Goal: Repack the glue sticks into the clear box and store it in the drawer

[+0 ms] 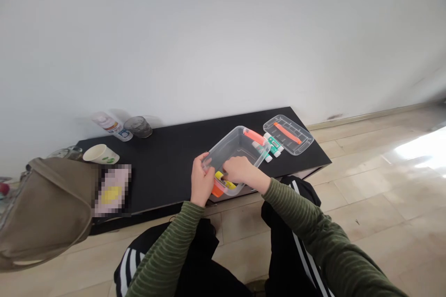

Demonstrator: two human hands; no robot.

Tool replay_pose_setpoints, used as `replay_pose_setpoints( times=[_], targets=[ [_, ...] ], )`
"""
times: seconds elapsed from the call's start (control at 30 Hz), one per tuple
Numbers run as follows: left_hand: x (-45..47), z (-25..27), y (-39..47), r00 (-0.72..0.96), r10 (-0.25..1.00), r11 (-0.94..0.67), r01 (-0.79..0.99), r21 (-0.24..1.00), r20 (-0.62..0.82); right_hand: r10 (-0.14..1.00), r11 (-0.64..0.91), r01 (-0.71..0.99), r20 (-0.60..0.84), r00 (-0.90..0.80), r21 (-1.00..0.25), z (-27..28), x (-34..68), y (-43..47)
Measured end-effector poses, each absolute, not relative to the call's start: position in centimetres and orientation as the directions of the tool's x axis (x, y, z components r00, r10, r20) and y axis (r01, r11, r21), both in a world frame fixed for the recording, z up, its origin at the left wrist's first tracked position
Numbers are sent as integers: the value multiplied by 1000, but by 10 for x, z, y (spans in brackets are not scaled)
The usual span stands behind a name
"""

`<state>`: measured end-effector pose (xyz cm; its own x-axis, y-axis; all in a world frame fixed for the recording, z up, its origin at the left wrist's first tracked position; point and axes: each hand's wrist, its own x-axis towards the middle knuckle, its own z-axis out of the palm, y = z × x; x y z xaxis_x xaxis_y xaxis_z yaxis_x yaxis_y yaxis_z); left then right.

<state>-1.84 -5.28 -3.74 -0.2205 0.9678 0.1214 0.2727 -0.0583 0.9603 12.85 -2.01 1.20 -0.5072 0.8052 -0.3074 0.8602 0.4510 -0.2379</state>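
A clear plastic box [222, 145] with orange latches stands tilted at the front of the black table. My left hand [202, 179] is closed on its near left rim, thumb on the inside. My right hand [240, 169] reaches into the box, fingers curled down; what they pinch, if anything, is hidden. Below those fingers, in the near end of the box, lie yellow-and-dark small items [230, 185] whose kind I cannot make out. Several green-and-white tubes [274, 144] lie against the box's right side. Beyond them the clear lid [300, 135] with an orange handle rests flat.
On the left of the black table [167, 162] are a paper cup [100, 154], a spray can [113, 126], a dark glass [138, 126] and a pixelated pale item [111, 190]. A brown bag [49, 209] hangs over the left end. A white wall [223, 46] rises behind.
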Motion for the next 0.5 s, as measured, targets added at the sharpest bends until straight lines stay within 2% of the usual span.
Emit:
replay_pose_setpoints(
  times=[0.07, 0.17, 0.23, 0.3, 0.33, 0.43, 0.5],
  targets=[
    [-22, -38, -51, -215, 969, -62, 274, 960, 124, 896, 390, 853, -70, -438, -347, 16, 143, -20],
    [-31, -41, -45, -261, 957, -54, 263, 963, 125, 947, 284, 819, 281, -157, -498, 22, 184, -11],
    [-39, -44, -38, -316, 942, -33, 255, 966, 116, 923, 172, 803, 379, 71, -570, 22, 220, 2],
    [-47, -45, -30, -371, 924, 5, 258, 966, 95, 917, 55, 804, 348, 193, -592, 15, 252, 15],
    [-49, -45, -26, -395, 916, 30, 255, 966, 76, 937, 0, 819, 286, 201, -574, 10, 266, 21],
    [-53, -44, -16, -452, 892, 105, 202, 974, -3, 992, -125, 899, -26, 125, -420, -9, 286, 30],
    [-53, -43, -13, -464, 884, 132, 146, 980, -50, 980, -102, 947, -195, 43, -304, -22, 284, 30]
  ],
)
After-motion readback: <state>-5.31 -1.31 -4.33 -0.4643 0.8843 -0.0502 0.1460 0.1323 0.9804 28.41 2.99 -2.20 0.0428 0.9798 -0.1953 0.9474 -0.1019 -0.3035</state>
